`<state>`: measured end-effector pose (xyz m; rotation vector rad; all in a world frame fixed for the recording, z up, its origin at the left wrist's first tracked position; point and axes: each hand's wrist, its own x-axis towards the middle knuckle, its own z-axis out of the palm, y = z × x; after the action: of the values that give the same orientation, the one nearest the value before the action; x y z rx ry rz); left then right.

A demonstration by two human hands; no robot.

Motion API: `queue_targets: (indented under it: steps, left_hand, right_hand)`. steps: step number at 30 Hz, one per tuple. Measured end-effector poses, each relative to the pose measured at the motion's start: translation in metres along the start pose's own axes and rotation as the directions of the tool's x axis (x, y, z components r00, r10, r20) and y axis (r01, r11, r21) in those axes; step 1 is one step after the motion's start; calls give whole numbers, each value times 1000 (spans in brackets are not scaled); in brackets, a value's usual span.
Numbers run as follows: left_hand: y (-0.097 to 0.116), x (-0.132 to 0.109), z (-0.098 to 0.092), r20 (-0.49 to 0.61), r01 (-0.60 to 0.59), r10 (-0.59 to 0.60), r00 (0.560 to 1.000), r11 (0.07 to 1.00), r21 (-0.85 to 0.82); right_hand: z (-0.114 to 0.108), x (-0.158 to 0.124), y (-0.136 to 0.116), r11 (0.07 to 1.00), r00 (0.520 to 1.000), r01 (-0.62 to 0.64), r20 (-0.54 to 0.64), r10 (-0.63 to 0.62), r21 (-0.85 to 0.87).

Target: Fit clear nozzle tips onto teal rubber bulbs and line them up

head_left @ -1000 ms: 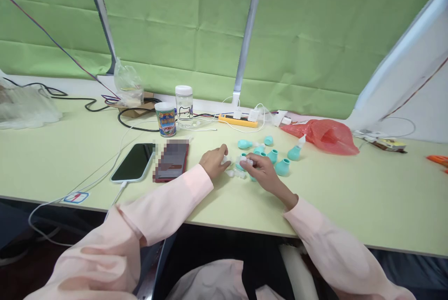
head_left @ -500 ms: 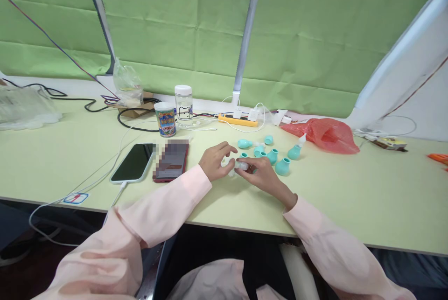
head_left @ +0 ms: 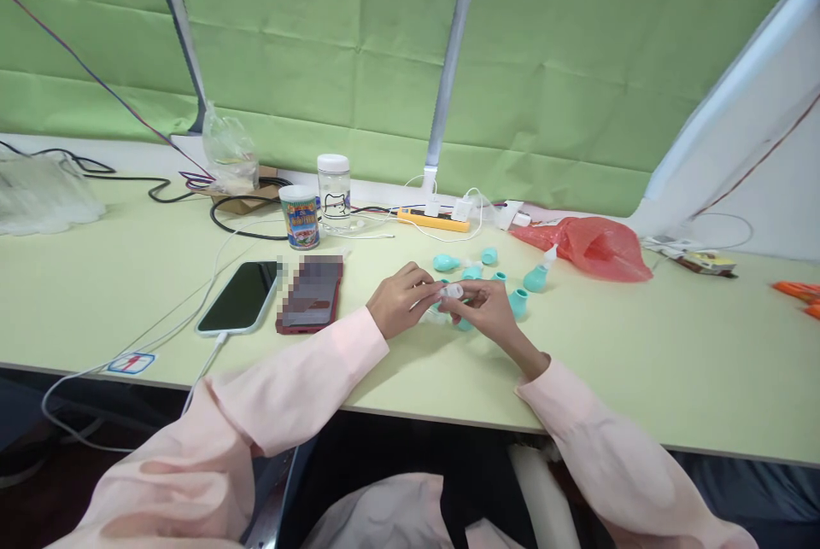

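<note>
A small translucent plastic nozzle (head_left: 453,291) is held between the fingertips of both hands, its open round end facing me. My left hand (head_left: 401,301) pinches it from the left, my right hand (head_left: 490,312) from the right. Around and behind the fingers are several teal rubber bulbs, partly covered by my hands. Among them one bulb (head_left: 518,303) stands by my right knuckles and another (head_left: 447,262) lies on its side. Farther right, an upright teal bulb (head_left: 535,279) has a translucent tip (head_left: 551,254) fitted in its neck. More clear pieces (head_left: 436,318) lie below my left fingers.
Left of my hands lie a phone in a red case (head_left: 312,297) and a charging phone (head_left: 240,300). A noodle cup (head_left: 300,218), a lidded bottle (head_left: 334,190) and a yellow power strip (head_left: 432,219) line the back. A red plastic bag (head_left: 595,250) lies at the right.
My left fingers have come across to meet the right ones at the nozzle. The nozzle has risen slightly and turned, so its open end shows. The view has shifted a little.
</note>
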<state>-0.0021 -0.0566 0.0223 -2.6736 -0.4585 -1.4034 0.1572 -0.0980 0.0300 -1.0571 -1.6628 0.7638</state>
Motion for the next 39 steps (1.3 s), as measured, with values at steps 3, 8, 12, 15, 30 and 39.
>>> queue_targets:
  steps: [3, 8, 12, 15, 30, 39]
  left_hand:
    - [0, -1, 2, -45, -34, 34, 998, 999, 12]
    - [-1, 2, 0, -85, -31, 22, 996, 994, -102]
    - [-2, 5, -6, -6, 28, -31, 999, 965, -262]
    - [-1, 6, -10, 89, 76, -49, 995, 942, -327]
    - [9, 7, -11, 298, 318, -210, 931, 866, -385]
    - [7, 10, -10, 658, 679, -226, 718, 21, -734]
  right_hand:
    - [1, 1, 2, 999, 1000, -19, -9, 19, 27]
    - [1, 0, 4, 1000, 1000, -19, 4, 19, 19]
    - [-2, -1, 0, 998, 996, -46, 72, 43, 32]
    - [-5, -1, -3, 996, 989, -79, 126, 73, 46]
    - [-15, 2, -2, 983, 958, -153, 259, 122, 105]
    - [-11, 2, -8, 977, 974, -89, 224, 44, 195]
